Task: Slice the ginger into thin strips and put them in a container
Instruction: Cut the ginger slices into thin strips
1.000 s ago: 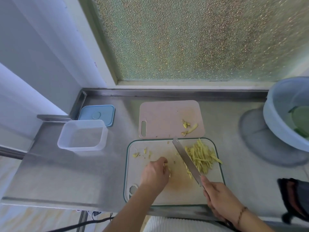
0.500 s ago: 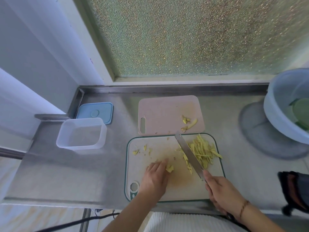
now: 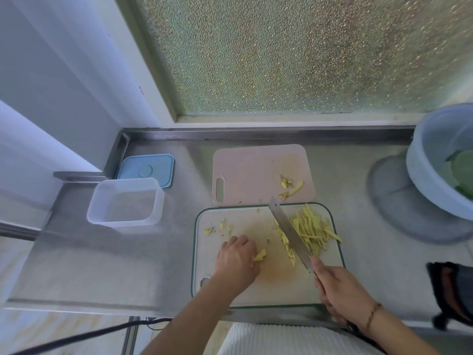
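On the white cutting board [image 3: 256, 290] near the front of the desk [image 3: 102, 265], the left hand [image 3: 236, 260] holds a small chunk of ginger [image 3: 259, 255] with its fingers curled around it. The right hand [image 3: 337, 290] is wrapped tight around the handle of a knife [image 3: 289, 229]. The long blade points away from the person, and its tip is at the far edge of the board. Just to the right of the blade lies a pile of thin yellow ginger strips [image 3: 313, 230]. A few tiny ginger bits [image 3: 217, 228] sit on the left part of the board. Behind this board is a pink cutting board [image 3: 256, 172] with some ginger scraps [image 3: 291, 188] on it. Off to the left stands a clear container [image 3: 125, 202] with nothing in it. Its blue lid [image 3: 146, 170] lies flat just behind it. Far to the right is a big light blue bowl [image 3: 430, 160] with something green inside.
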A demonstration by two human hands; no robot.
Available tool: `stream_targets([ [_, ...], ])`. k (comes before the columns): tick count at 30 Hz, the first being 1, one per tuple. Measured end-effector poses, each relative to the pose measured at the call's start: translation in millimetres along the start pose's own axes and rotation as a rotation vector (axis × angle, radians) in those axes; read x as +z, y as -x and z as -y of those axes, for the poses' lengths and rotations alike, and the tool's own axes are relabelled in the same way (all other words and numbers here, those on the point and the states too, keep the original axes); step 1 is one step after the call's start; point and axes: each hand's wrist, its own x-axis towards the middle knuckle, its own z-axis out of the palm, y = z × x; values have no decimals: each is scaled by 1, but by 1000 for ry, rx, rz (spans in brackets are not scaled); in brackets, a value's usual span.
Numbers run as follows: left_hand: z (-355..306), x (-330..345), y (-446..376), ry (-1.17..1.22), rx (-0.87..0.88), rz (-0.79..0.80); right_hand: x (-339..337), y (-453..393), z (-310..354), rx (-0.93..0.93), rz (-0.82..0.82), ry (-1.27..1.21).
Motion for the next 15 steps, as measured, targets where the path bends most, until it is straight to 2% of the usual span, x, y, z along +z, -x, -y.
stream_targets([
  [5, 6, 2, 5, 69, 21, -39, -2, -1, 0, -15, -6, -7],
  [10, 8, 0, 4, 26, 78, -77, -1, -1, -1, -12, -2, -5],
  [15, 14, 3, 7, -153, 278, -174, -2, -2, 0, -18, -1, 19],
])
